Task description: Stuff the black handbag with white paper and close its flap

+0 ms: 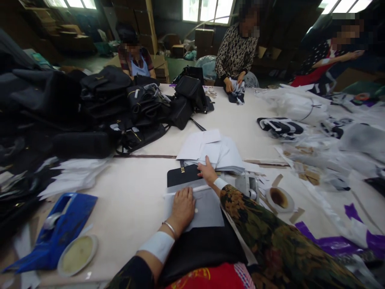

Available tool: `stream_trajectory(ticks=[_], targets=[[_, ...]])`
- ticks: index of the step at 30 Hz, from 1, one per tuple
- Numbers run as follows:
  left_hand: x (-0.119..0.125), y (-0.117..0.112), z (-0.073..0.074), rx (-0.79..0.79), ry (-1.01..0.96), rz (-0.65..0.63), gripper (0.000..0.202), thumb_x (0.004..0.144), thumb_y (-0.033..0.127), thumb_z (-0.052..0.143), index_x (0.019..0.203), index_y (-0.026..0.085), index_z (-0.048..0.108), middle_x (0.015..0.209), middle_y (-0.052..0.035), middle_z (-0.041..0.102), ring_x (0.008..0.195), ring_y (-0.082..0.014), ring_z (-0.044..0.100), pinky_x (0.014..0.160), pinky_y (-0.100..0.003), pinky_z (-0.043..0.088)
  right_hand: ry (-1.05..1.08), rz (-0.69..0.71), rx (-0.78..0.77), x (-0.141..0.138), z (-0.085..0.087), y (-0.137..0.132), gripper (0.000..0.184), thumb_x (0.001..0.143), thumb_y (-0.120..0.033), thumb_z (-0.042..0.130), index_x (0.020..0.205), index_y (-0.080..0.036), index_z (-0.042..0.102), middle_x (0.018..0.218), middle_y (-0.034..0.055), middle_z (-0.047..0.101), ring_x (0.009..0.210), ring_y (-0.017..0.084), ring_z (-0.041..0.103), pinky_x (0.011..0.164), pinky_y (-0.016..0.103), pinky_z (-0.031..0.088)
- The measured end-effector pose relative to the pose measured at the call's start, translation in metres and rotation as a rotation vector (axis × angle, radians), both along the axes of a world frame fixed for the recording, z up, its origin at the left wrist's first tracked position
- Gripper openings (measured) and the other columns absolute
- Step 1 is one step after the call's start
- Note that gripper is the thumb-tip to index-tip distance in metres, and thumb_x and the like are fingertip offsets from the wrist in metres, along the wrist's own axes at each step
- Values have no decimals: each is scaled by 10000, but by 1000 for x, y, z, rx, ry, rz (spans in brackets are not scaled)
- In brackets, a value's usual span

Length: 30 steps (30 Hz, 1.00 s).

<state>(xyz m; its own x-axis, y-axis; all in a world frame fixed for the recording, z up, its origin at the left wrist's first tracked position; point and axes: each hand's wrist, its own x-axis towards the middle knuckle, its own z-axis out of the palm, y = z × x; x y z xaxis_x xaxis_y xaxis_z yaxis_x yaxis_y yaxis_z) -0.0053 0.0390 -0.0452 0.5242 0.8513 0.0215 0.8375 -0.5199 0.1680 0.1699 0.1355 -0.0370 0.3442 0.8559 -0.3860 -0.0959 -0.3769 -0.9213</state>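
A black bag [201, 245] lies before me at the table's front edge, its black flap [174, 176] with a small gold-coloured clasp folded away from me. A thin grey-white sheet [210, 212] covers part of the bag. My left hand [183, 208] presses down on this sheet, fingers stretched out and close to a white rolled edge. Over the right end of the flap is my right hand [207, 172], thumb and fingers apart, beside a stack of white paper sheets [231, 156]. Its fingertips touch the flap or hover just over it; I cannot tell which.
Black bags [105, 96] are heaped at the left. A blue tape dispenser [60, 228] and a dish of pale paste [77, 255] stand front left. A dish with brown contents [278, 198] and plastic wrapping [306, 106] lie right. Across the table, a person [236, 52] handles a striped item.
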Motion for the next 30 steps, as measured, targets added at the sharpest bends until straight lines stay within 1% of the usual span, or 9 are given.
stream_trajectory(ticks=[4,9,14,15,17,20,22,25,30], targets=[[-2,-1,1,-3,-13,-9,475,966,279,482,1411,111,466,1380,-158,559,1267,-293,493,1098,-456,351,-25,45,-14,22,-5,8,864,916,-395,527,1604,-254,24,1324,120,577,1019,163,639,690,225,564],[-4,-2,5,15,-35,-25,473,961,286,493,1395,98,471,1349,-163,571,1244,-288,501,1089,-447,351,-116,121,-44,36,1,15,805,965,-407,428,1599,-223,-33,1261,139,618,1000,127,663,786,232,542],[-5,-4,7,14,-51,-29,464,966,303,484,1381,96,480,1338,-168,572,1233,-293,498,1066,-442,361,-316,281,6,32,11,-3,755,998,-362,342,1592,-177,-85,1262,159,635,958,142,685,818,293,550],[-4,-4,7,10,-54,-27,467,966,309,483,1384,100,477,1336,-166,571,1232,-293,495,1067,-441,358,-374,331,32,30,13,-11,751,990,-344,371,1600,-171,-31,1274,161,634,967,154,682,851,319,548],[-4,-5,6,0,-57,-22,472,966,321,485,1388,109,473,1335,-165,568,1232,-294,489,1073,-442,349,-502,458,102,25,14,-31,696,947,-303,488,1582,-177,234,1310,149,626,1068,186,649,977,368,499],[-3,-5,4,-18,-57,-10,468,963,320,485,1383,114,475,1341,-174,556,1251,-299,474,1085,-449,335,-681,686,204,19,12,-62,468,827,-220,668,1295,-201,660,1297,106,648,1218,239,559,1124,394,363],[-2,-6,2,-28,-52,-2,472,963,318,482,1384,106,472,1351,-182,547,1263,-304,466,1092,-454,329,-786,789,234,18,10,-79,361,815,-176,673,1171,-194,733,1241,114,673,1205,261,553,1120,412,350],[-1,-7,2,-34,-45,8,490,970,335,464,1398,96,459,1373,-187,534,1270,-314,459,1105,-465,317,-929,840,247,19,7,-90,314,892,-170,584,1165,-181,738,1237,149,660,1179,274,549,1073,434,369],[-1,-8,4,-25,-45,17,480,965,328,469,1403,131,458,1409,-184,509,1308,-314,428,1125,-482,292,-1035,876,248,19,14,-73,224,901,-209,596,1040,-201,772,1243,113,656,1191,264,544,1067,400,368]])
